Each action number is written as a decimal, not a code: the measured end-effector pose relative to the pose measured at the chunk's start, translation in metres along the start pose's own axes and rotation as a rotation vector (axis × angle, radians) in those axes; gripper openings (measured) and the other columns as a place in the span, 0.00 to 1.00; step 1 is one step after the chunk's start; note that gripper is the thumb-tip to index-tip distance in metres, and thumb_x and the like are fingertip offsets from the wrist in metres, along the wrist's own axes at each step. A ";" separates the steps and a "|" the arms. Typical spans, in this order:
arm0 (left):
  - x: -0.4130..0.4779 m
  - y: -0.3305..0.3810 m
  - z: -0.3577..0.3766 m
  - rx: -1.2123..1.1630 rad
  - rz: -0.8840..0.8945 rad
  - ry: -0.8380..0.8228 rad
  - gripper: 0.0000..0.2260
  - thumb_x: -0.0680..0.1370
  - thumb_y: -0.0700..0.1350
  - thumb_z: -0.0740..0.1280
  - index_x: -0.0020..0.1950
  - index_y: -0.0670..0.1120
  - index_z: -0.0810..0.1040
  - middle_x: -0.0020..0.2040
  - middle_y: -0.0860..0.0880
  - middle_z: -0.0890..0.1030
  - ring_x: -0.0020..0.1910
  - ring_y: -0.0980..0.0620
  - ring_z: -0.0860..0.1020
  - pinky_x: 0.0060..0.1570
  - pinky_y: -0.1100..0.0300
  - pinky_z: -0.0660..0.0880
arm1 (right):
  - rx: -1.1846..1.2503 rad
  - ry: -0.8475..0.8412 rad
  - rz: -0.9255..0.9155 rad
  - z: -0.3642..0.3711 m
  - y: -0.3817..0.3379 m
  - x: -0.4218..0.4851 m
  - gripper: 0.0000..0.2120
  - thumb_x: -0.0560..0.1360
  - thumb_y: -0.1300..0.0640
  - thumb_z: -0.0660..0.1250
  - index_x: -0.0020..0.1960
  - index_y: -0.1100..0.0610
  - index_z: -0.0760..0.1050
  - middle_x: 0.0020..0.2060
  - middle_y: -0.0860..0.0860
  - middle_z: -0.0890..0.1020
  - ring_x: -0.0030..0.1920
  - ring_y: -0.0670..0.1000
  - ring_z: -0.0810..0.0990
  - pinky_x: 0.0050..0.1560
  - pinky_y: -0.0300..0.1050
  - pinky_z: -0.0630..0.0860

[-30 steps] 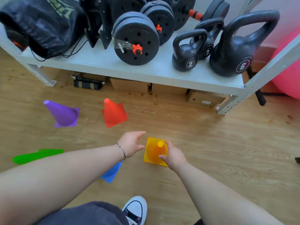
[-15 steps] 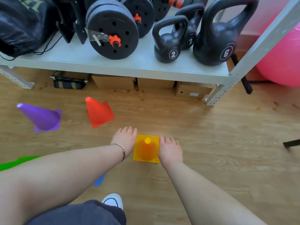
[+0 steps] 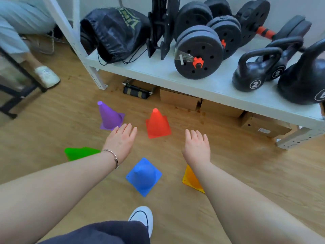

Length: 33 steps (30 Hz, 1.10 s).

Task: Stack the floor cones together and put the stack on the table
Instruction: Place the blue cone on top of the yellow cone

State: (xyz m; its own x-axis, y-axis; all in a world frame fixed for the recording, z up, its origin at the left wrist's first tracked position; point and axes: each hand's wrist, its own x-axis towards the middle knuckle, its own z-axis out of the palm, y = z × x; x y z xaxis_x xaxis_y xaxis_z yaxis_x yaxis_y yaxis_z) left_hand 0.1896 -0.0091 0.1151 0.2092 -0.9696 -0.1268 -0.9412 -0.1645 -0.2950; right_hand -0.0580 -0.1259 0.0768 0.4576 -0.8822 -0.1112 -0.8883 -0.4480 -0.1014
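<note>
Between empty hands, red cone stands clear.

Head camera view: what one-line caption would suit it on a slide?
Both open hands, left hand and right hand, reach over five separate cones toward the red cone.

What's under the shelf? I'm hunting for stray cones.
Under the shelf: cardboard boxes and a black case, no cones. Behind the boxes is hidden.
</note>
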 end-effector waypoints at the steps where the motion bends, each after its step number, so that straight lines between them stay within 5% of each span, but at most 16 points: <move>1: -0.009 -0.009 0.009 -0.006 -0.023 -0.034 0.30 0.74 0.45 0.68 0.75 0.45 0.63 0.73 0.41 0.69 0.72 0.43 0.67 0.70 0.48 0.65 | 0.020 -0.012 -0.026 0.005 -0.013 0.001 0.28 0.76 0.59 0.62 0.75 0.57 0.62 0.69 0.54 0.73 0.73 0.58 0.66 0.74 0.58 0.59; 8: -0.045 -0.024 0.082 -0.033 0.020 -0.252 0.33 0.75 0.49 0.67 0.77 0.45 0.58 0.76 0.42 0.64 0.75 0.43 0.61 0.73 0.48 0.61 | 0.074 -0.221 -0.119 0.057 -0.063 -0.027 0.32 0.75 0.56 0.64 0.77 0.55 0.59 0.71 0.53 0.71 0.74 0.56 0.65 0.74 0.54 0.61; 13: -0.045 0.008 0.116 -0.132 0.034 -0.403 0.32 0.77 0.49 0.64 0.77 0.46 0.54 0.77 0.44 0.61 0.77 0.45 0.58 0.73 0.49 0.59 | 0.107 -0.432 -0.147 0.088 -0.086 -0.043 0.25 0.75 0.55 0.63 0.71 0.54 0.64 0.67 0.53 0.73 0.69 0.57 0.70 0.65 0.52 0.67; 19: -0.044 0.032 0.145 -0.475 -0.078 -0.559 0.29 0.73 0.53 0.68 0.72 0.51 0.64 0.63 0.47 0.77 0.61 0.44 0.76 0.56 0.52 0.74 | 0.247 -0.659 -0.163 0.113 -0.106 -0.039 0.33 0.77 0.57 0.66 0.78 0.54 0.56 0.71 0.56 0.69 0.66 0.61 0.74 0.62 0.53 0.72; 29: -0.042 0.035 0.132 -1.013 -0.234 -0.421 0.30 0.70 0.45 0.73 0.71 0.50 0.70 0.64 0.50 0.79 0.61 0.50 0.78 0.61 0.58 0.73 | 0.459 -0.580 -0.066 0.088 -0.091 -0.026 0.37 0.73 0.52 0.72 0.77 0.51 0.60 0.71 0.55 0.71 0.68 0.57 0.73 0.66 0.49 0.71; 33: -0.025 0.030 0.090 -1.043 -0.170 -0.312 0.29 0.68 0.45 0.75 0.68 0.48 0.73 0.61 0.51 0.80 0.57 0.52 0.79 0.56 0.64 0.72 | 0.571 -0.468 -0.081 0.044 -0.069 -0.020 0.35 0.71 0.53 0.73 0.76 0.49 0.64 0.70 0.53 0.74 0.68 0.54 0.73 0.67 0.46 0.70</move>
State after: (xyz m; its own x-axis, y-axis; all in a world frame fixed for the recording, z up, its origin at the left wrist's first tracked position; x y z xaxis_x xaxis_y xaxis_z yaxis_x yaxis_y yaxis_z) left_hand 0.1799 0.0266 0.0237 0.2768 -0.8558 -0.4371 -0.6251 -0.5058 0.5945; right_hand -0.0039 -0.0703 0.0422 0.6031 -0.6383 -0.4784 -0.7506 -0.2512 -0.6111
